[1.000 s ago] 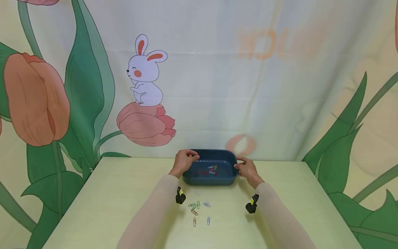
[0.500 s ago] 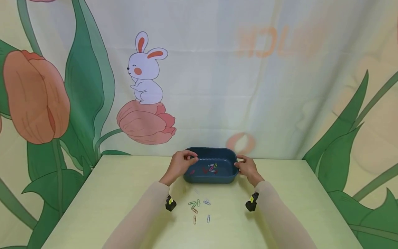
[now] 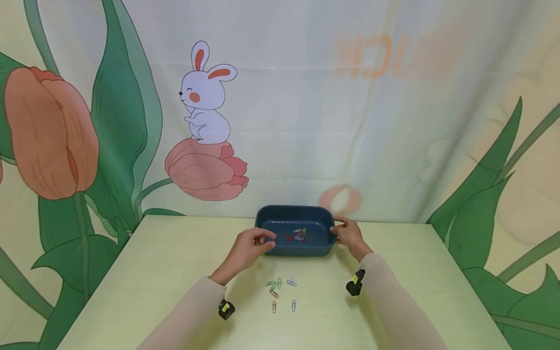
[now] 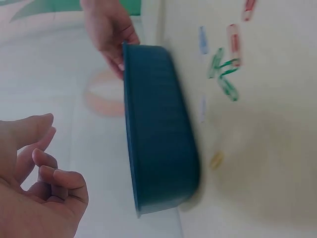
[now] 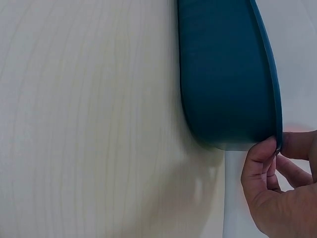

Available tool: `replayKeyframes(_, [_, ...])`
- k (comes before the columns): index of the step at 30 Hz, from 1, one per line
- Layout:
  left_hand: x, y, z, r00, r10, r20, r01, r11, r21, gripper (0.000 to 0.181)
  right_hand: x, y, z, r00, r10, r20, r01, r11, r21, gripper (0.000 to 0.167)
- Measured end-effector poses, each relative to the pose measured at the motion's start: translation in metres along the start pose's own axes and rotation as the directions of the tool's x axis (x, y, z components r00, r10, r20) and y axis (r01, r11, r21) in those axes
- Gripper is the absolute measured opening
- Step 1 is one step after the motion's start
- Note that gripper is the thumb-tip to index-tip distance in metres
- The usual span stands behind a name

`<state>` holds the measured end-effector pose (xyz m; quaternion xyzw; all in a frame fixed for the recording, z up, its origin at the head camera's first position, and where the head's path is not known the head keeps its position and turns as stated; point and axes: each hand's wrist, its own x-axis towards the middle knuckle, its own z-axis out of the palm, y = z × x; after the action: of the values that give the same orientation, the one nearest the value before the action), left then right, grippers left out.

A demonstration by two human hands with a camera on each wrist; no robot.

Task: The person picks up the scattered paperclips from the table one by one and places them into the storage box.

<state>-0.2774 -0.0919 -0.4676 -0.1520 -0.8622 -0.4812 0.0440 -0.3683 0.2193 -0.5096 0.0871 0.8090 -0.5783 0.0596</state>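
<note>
A dark blue bin (image 3: 302, 251) stands near the table's back edge, with several coloured paper clips (image 3: 299, 234) on its floor. My right hand (image 3: 349, 236) pinches the rim at its right end; the right wrist view shows this thumb-and-finger grip (image 5: 285, 183) on the bin (image 5: 228, 74). At the bin's front left corner hovers my left hand (image 3: 247, 249), fingers loosely bent and nothing between them. In the left wrist view that hand (image 4: 42, 183) is apart from the bin wall (image 4: 158, 129).
Green clips (image 3: 273, 286), red clips (image 3: 274, 306) and blue clips (image 3: 293, 306) lie on the table (image 3: 175, 272) in front of the bin. A small yellow clip (image 4: 217, 159) lies close to the bin. Behind the table hangs a printed curtain (image 3: 280, 121).
My left hand has moved from the bin's left rim toward the front left, uncovering that end. A pink clip came into sight inside the bin at the left. My right hand keeps its place.
</note>
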Motion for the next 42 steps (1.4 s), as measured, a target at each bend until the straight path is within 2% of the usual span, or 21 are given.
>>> replayKeyframes(4, [-0.012,-0.007,0.005,0.999,0.024,0.024,-0.024,0.999,0.024,0.016,0.001,0.0,0.0,1.0,0.004,0.001,-0.004,1.0,-0.004,0.049])
replayKeyframes(12, [-0.038,-0.017,0.014,0.99,0.07,0.119,-0.081,0.993,0.083,0.019,-0.001,-0.002,-0.001,1.0,0.005,0.0,-0.005,1.0,0.0,0.049])
replayKeyframes(17, [-0.051,-0.02,0.017,0.973,0.117,0.199,-0.14,0.984,0.107,0.021,0.001,-0.002,-0.002,1.0,0.007,-0.003,-0.007,1.0,-0.002,0.048])
replayKeyframes(20, [-0.058,-0.022,0.02,0.961,0.124,0.248,-0.155,0.982,0.108,0.022,0.002,-0.003,-0.002,1.0,0.011,-0.009,-0.011,1.0,-0.004,0.048])
replayKeyframes(26, [-0.065,-0.029,0.028,0.946,0.099,0.31,-0.135,0.986,0.097,0.024,0.003,-0.003,-0.003,1.0,0.003,-0.019,-0.003,1.0,-0.004,0.048])
replayKeyframes(33, [-0.071,-0.035,0.035,0.941,0.027,0.338,-0.067,0.992,0.107,0.024,0.003,0.0,-0.002,1.0,0.009,-0.01,-0.009,1.0,0.004,0.049])
replayKeyframes(42, [-0.075,-0.042,0.04,0.923,0.065,0.38,-0.118,0.986,0.116,0.026,0.002,0.001,-0.002,1.0,0.001,-0.003,-0.001,1.0,-0.008,0.048])
